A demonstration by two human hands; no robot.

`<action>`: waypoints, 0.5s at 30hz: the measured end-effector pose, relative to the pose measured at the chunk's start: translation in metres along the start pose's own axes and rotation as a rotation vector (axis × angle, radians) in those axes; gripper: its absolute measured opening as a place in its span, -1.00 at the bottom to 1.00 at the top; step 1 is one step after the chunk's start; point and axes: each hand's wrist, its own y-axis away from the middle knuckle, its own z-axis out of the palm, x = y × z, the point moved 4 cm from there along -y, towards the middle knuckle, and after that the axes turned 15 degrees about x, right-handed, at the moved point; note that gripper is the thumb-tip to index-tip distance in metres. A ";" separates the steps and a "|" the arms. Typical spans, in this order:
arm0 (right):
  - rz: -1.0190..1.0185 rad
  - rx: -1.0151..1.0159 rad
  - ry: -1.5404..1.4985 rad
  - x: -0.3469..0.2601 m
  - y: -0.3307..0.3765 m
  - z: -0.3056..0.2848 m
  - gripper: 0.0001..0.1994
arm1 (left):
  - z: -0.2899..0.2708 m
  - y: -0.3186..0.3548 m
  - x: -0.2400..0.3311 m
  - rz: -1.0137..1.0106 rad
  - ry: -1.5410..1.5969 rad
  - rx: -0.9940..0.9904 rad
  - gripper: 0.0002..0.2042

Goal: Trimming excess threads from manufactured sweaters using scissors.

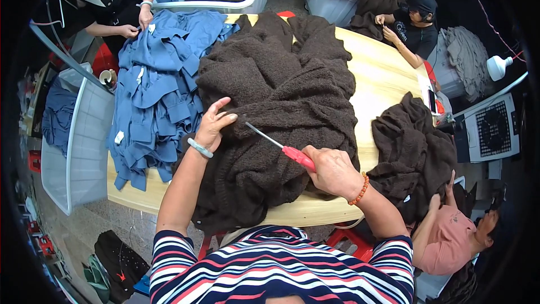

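Heaped in the middle of the table is a dark brown knitted garment pile [275, 79]. Over its left part my left hand [211, 128] is open, thumb and forefinger apart, with nothing visible between them. My right hand [333, 173], at the right front of the pile, is closed round the red handle of a thin metal-shafted tool [298, 157]. The shaft slants up and left over the knit, its tip short of my left fingers. Whether the tip touches the knit I cannot tell, nor its exact shape.
Blue shirts [157, 95] lie heaped left on the wooden table [365, 101]. More brown knitwear [413, 157] sits at the right. White plastic bins stand left [79, 141] and behind [259, 0]. Three other people work around the table, one close at my right [447, 239].
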 end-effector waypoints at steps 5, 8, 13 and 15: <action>-0.021 0.018 -0.011 0.010 0.005 0.001 -0.83 | 0.013 -0.002 -0.006 -0.034 -0.191 0.015 -0.77; -0.003 0.015 0.017 0.013 0.005 -0.001 -0.85 | 0.017 -0.001 -0.008 0.031 -0.231 0.020 -0.88; -0.031 -0.011 -0.006 0.013 0.008 -0.003 -0.85 | 0.020 0.010 -0.011 0.078 -0.261 0.012 -0.92; -0.044 0.010 -0.016 0.015 0.007 -0.003 -0.84 | 0.022 0.013 -0.008 0.104 -0.291 0.009 -0.89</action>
